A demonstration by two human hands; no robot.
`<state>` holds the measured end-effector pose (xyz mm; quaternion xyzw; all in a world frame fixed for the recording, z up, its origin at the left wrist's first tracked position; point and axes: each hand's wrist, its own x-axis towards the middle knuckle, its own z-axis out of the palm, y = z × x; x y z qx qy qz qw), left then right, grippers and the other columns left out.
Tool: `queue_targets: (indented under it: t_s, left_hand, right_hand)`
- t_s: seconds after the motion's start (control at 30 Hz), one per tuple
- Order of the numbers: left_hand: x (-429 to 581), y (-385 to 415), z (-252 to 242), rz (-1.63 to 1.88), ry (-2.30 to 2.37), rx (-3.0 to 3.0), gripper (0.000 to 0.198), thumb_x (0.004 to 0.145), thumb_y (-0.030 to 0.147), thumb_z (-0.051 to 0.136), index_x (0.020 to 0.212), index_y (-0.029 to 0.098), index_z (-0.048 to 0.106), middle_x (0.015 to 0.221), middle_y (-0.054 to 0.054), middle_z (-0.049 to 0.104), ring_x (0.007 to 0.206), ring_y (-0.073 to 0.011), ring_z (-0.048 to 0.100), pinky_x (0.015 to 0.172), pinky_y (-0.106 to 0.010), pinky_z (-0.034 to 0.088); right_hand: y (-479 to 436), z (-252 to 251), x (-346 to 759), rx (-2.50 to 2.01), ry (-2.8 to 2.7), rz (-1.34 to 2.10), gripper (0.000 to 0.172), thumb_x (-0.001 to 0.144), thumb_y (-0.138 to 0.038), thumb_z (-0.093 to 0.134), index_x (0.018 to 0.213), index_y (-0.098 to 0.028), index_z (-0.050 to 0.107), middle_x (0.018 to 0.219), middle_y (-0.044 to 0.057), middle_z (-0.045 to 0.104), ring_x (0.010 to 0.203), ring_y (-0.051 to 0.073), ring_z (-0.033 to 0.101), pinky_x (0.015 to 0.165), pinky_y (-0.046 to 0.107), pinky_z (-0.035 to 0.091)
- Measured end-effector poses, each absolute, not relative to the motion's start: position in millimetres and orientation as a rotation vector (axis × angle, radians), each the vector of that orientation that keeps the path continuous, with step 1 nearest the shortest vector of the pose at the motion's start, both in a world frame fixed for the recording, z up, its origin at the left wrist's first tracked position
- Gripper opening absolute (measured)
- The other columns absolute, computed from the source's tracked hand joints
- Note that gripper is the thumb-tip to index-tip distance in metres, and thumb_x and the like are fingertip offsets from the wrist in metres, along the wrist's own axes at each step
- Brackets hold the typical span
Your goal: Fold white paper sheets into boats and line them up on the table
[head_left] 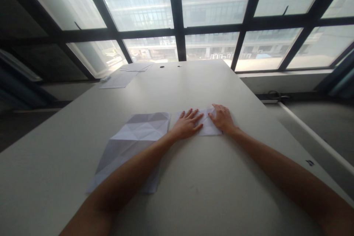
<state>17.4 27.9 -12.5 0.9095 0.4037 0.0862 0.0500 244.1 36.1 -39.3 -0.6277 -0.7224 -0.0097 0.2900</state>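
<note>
A small folded sheet of white paper point(210, 128) lies on the white table in front of me. Over its left part my left hand point(188, 124) rests flat with the fingers spread. My right hand point(221, 118) is at the paper's right side, its fingers bent over the far right edge and the thumb pointing inward on top. Whether those right fingers pinch a layer of the paper is hard to see. To the left, partly under my left forearm, lies a larger creased sheet of paper point(132, 136) with several fold lines.
Several flat sheets of paper point(118, 80) lie at the table's far left corner. Two dark round spots, one a hole point(162, 67), show near the far edge. A small dark mark point(310, 162) is near the table's right edge. Large windows point(210, 0) stand beyond the table.
</note>
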Motion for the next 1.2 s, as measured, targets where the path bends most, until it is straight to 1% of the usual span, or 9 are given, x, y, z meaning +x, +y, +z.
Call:
queue_targets:
  t_s: [0.27, 0.4, 0.47, 0.57, 0.7, 0.83, 0.97, 1.07, 1.2]
  left_hand:
    - [19, 28, -14, 0.303, 1.256, 2.726, 0.061, 0.101, 0.052, 0.032, 0.155, 0.024, 0.029, 0.163, -0.008, 0.026, 0.151, -0.0285, 0.018, 0.120, -0.052, 0.015]
    - [20, 28, -12, 0.330, 1.285, 2.670, 0.065, 0.101, 0.048, 0.032, 0.157, 0.016, 0.020, 0.162, -0.013, 0.026, 0.151, -0.0272, 0.020, 0.121, -0.049, 0.015]
    - [20, 30, -11, 0.356, 1.291, 2.633, 0.062, 0.102, 0.041, 0.029, 0.157, 0.015, 0.018, 0.162, -0.012, 0.026, 0.150, -0.0254, 0.022, 0.121, -0.048, 0.016]
    - [20, 34, -12, 0.419, 1.351, 2.551, 0.054, 0.102, 0.029, 0.022, 0.154, 0.018, 0.028, 0.159, -0.010, 0.034, 0.148, -0.0203, 0.029, 0.121, -0.045, 0.020]
    - [19, 38, -12, 0.426, 1.407, 2.534, 0.048, 0.100, 0.028, 0.027, 0.143, 0.021, 0.047, 0.155, -0.008, 0.042, 0.146, -0.0194, 0.034, 0.120, -0.044, 0.022]
    - [18, 35, -12, 0.300, 1.333, 2.660, 0.052, 0.100, 0.035, 0.032, 0.150, 0.024, 0.040, 0.161, -0.003, 0.031, 0.150, -0.0248, 0.023, 0.121, -0.049, 0.017]
    - [18, 30, -11, 0.250, 1.306, 2.714, 0.060, 0.102, 0.049, 0.027, 0.156, 0.024, 0.028, 0.163, -0.004, 0.025, 0.151, -0.0270, 0.018, 0.121, -0.050, 0.016]
    - [18, 29, -10, 0.234, 1.308, 2.728, 0.066, 0.100, 0.056, 0.027, 0.157, 0.023, 0.024, 0.164, -0.005, 0.023, 0.152, -0.0275, 0.016, 0.122, -0.049, 0.013]
    - [18, 29, -7, 0.179, 1.308, 2.719, 0.061, 0.103, 0.049, 0.022, 0.157, 0.021, 0.025, 0.164, -0.006, 0.022, 0.152, -0.0273, 0.016, 0.121, -0.051, 0.014]
  right_hand:
    - [36, -25, 241, -1.328, -1.750, 0.160, 0.049, 0.079, -0.016, 0.055, 0.128, -0.014, 0.057, 0.109, 0.014, 0.063, 0.098, 0.026, 0.060, 0.092, 0.041, 0.051]
    - [31, -19, 236, -1.163, -1.713, 0.304, 0.051, 0.081, -0.015, 0.054, 0.132, -0.019, 0.056, 0.103, 0.008, 0.066, 0.089, 0.021, 0.062, 0.086, 0.038, 0.054]
    - [28, -17, 234, -1.080, -1.760, 0.365, 0.044, 0.084, -0.018, 0.055, 0.128, -0.020, 0.060, 0.101, 0.006, 0.068, 0.090, 0.020, 0.064, 0.087, 0.038, 0.053]
    - [24, -13, 233, -0.940, -1.964, 0.439, 0.022, 0.091, -0.026, 0.056, 0.103, -0.021, 0.073, 0.101, 0.007, 0.071, 0.095, 0.021, 0.065, 0.090, 0.037, 0.051]
    - [22, -13, 230, -0.894, -2.212, 0.450, 0.021, 0.093, -0.030, 0.058, 0.085, -0.023, 0.076, 0.099, 0.006, 0.074, 0.097, 0.021, 0.064, 0.093, 0.037, 0.049]
    - [25, -18, 229, -0.940, -2.253, 0.341, 0.015, 0.090, -0.023, 0.062, 0.094, -0.023, 0.076, 0.103, 0.007, 0.073, 0.104, 0.022, 0.063, 0.098, 0.037, 0.048]
    - [26, -24, 229, -1.132, -2.280, 0.234, 0.028, 0.091, -0.023, 0.059, 0.116, -0.022, 0.071, 0.124, 0.010, 0.067, 0.118, 0.023, 0.059, 0.106, 0.040, 0.043]
    - [25, -24, 228, -1.333, -2.332, 0.193, 0.042, 0.096, -0.029, 0.052, 0.136, -0.021, 0.058, 0.146, 0.012, 0.053, 0.137, 0.026, 0.045, 0.115, 0.048, 0.031]
    - [22, -22, 226, -1.611, -2.336, 0.175, 0.051, 0.100, -0.033, 0.042, 0.149, -0.018, 0.043, 0.157, 0.015, 0.036, 0.148, 0.029, 0.028, 0.117, 0.056, 0.020]
